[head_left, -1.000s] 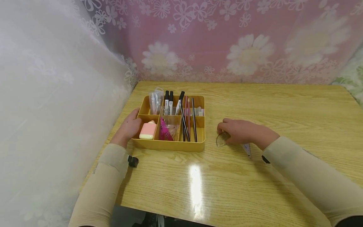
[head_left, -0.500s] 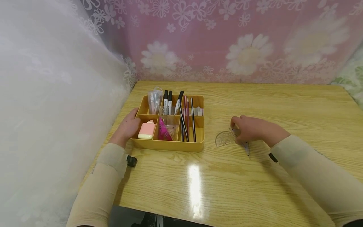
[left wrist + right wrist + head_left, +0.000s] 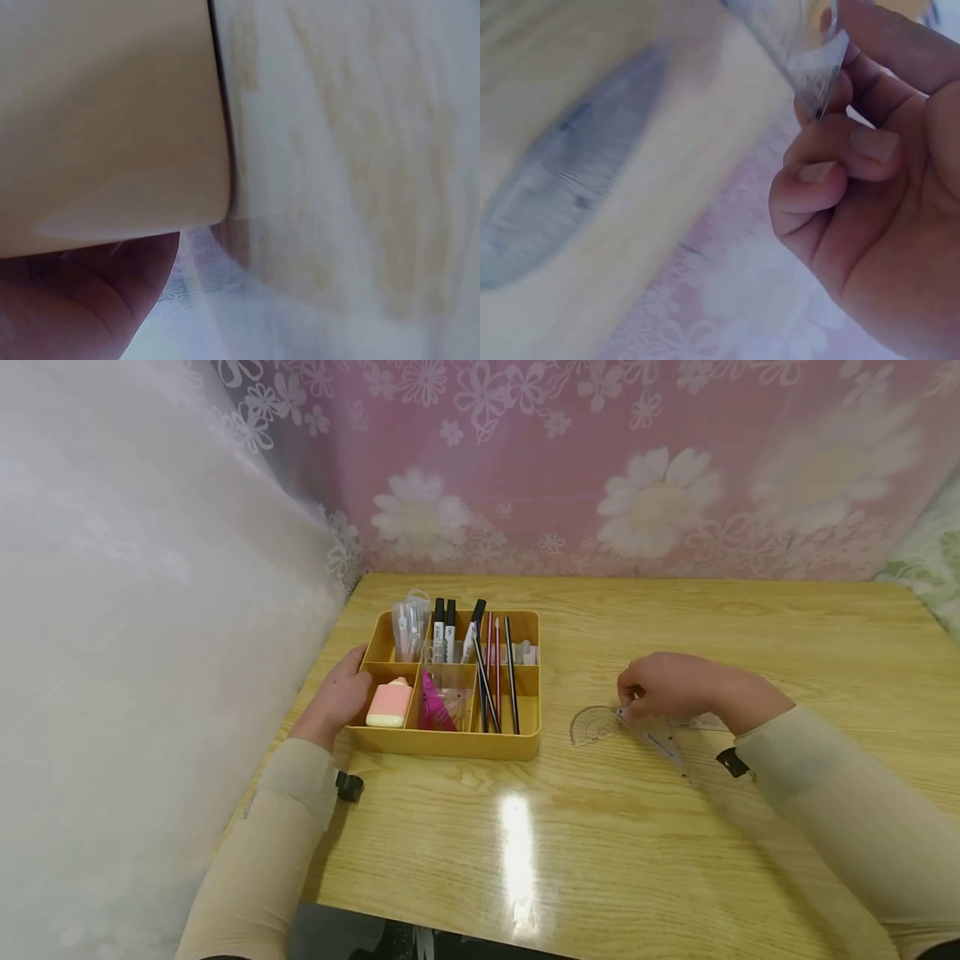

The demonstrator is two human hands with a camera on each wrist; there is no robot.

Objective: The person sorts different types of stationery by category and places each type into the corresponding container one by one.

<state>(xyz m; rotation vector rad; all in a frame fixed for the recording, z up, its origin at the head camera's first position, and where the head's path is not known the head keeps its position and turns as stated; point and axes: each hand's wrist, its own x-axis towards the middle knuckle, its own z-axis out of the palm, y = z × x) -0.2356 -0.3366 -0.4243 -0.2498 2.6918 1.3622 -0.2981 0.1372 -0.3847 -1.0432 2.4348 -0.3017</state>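
My left hand [image 3: 339,700] grips the left side of a yellow divided desk organizer [image 3: 442,744]; in the left wrist view its fingers [image 3: 120,292] lie against the organizer wall [image 3: 112,150]. Over the table to the right, my right hand [image 3: 671,687] pinches a corner of a clear set square [image 3: 662,745], which hangs tilted below the fingers. The right wrist view shows the set square [image 3: 810,60] between thumb and index finger, the other fingers curled. A clear protractor [image 3: 592,727] lies flat on the table, just left of that hand.
Organizer compartments hold a pink bottle [image 3: 390,704], a magenta set square [image 3: 437,703], black-capped markers [image 3: 450,631], pencils [image 3: 498,677] and clear-wrapped items [image 3: 410,631]. Another clear flat piece [image 3: 703,722] shows behind the right wrist. A pale curtain [image 3: 187,610] hangs along the left.
My right hand has moved right, off the protractor, and now lifts the set square by its corner. The protractor stays in place. The left hand keeps its place at the organizer.
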